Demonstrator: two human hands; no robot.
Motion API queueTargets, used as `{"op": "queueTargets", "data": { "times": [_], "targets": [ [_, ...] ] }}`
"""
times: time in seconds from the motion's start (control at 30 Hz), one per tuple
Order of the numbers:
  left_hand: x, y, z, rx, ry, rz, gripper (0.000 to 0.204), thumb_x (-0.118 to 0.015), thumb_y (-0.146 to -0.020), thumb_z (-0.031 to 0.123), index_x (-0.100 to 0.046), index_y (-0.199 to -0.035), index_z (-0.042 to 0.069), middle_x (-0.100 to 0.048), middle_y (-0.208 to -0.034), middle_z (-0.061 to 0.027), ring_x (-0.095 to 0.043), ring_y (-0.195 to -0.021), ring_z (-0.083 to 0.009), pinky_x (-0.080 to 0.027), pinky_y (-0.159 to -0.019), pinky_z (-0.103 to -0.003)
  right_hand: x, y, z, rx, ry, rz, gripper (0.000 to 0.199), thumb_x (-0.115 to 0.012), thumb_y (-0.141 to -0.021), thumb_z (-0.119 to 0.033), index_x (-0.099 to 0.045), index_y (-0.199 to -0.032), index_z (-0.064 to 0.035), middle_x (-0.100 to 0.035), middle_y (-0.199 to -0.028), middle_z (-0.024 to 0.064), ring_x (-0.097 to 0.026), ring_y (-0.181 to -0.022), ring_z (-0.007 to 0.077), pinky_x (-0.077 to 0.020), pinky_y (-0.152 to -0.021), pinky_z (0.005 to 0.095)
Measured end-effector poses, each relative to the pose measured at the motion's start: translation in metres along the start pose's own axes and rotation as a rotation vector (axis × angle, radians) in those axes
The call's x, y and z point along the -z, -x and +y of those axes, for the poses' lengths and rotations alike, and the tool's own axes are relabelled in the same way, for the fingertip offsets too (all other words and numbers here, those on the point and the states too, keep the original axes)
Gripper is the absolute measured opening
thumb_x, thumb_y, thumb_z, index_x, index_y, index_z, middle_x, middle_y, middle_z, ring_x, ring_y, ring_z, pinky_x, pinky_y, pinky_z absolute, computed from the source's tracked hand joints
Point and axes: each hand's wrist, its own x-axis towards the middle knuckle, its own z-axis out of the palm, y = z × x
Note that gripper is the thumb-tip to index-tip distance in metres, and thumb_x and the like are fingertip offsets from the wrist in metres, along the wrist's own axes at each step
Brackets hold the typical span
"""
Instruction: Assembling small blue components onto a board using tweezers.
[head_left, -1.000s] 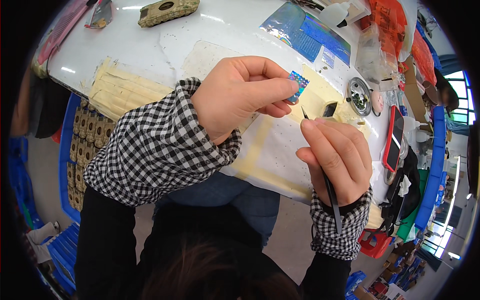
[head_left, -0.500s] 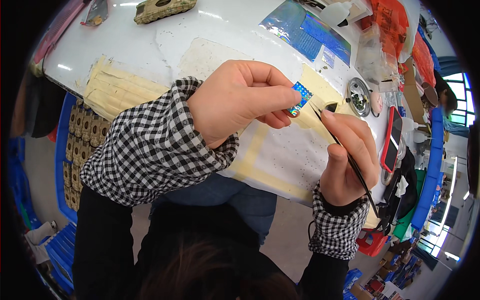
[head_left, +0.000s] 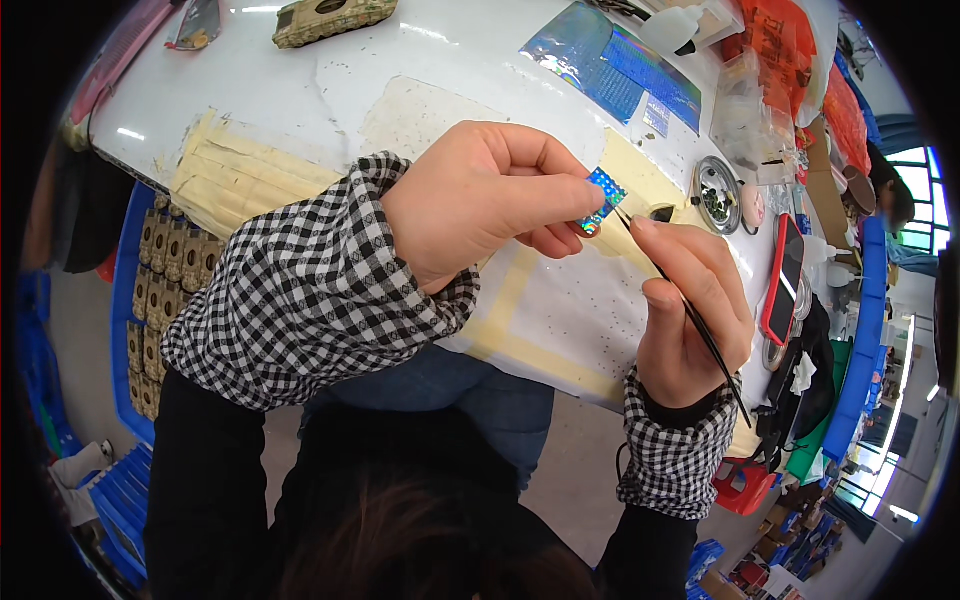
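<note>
Pinched between thumb and fingers of my left hand (head_left: 480,200) is a small shiny blue holographic sticker sheet (head_left: 606,200) with rows of dots. My fingers cover its left part. My right hand (head_left: 695,310) is closed around black tweezers (head_left: 708,340), held like a pen. Their thin tips reach the right edge of the sheet; whether they touch or grip anything there I cannot tell. Below both hands lies a white paper (head_left: 570,320) with many tiny dark specks, edged with yellowish tape.
Larger blue holographic sheets (head_left: 610,65) lie at the back. To the right are a round metal dish (head_left: 718,195) holding small dark pieces and a red-cased phone (head_left: 783,280). A camouflage model hull (head_left: 330,20) stands at the far left. Similar tan parts fill a blue crate (head_left: 125,300) beside the table.
The tweezers' tips have moved slightly left and up, closer to the sticker sheet. My right hand has shifted a little with them. My left hand stays nearly still, holding the sheet.
</note>
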Motion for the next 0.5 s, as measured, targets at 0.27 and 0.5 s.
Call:
{"op": "queueTargets", "data": {
  "times": [0.27,0.5],
  "targets": [
    [-0.0013,0.0004,0.0002,0.003,-0.004,0.008,0.016,-0.063,-0.085,0.018,-0.061,-0.088,0.002,-0.065,-0.080,-0.0046,-0.062,-0.069,-0.0090,-0.051,-0.063,-0.019,0.0010,0.0008,-0.0006,-0.017,0.006,0.003,0.029,-0.069,-0.077,-0.011,-0.065,-0.103,-0.0004,-0.064,-0.093,0.0125,-0.060,-0.083,0.0237,-0.0472,-0.074,0.0309],
    [-0.0011,-0.0003,0.0003,0.006,-0.013,0.015,0.016,-0.063,-0.085,0.017,-0.061,-0.088,0.002,-0.065,-0.080,-0.0048,-0.062,-0.069,-0.0091,-0.051,-0.063,-0.020,0.0012,0.0009,-0.0010,-0.024,0.009,0.010,0.028,-0.069,-0.078,-0.014,-0.065,-0.102,-0.0011,-0.064,-0.093,0.0118,-0.060,-0.083,0.0235,-0.0472,-0.075,0.0309]
  ]
}}
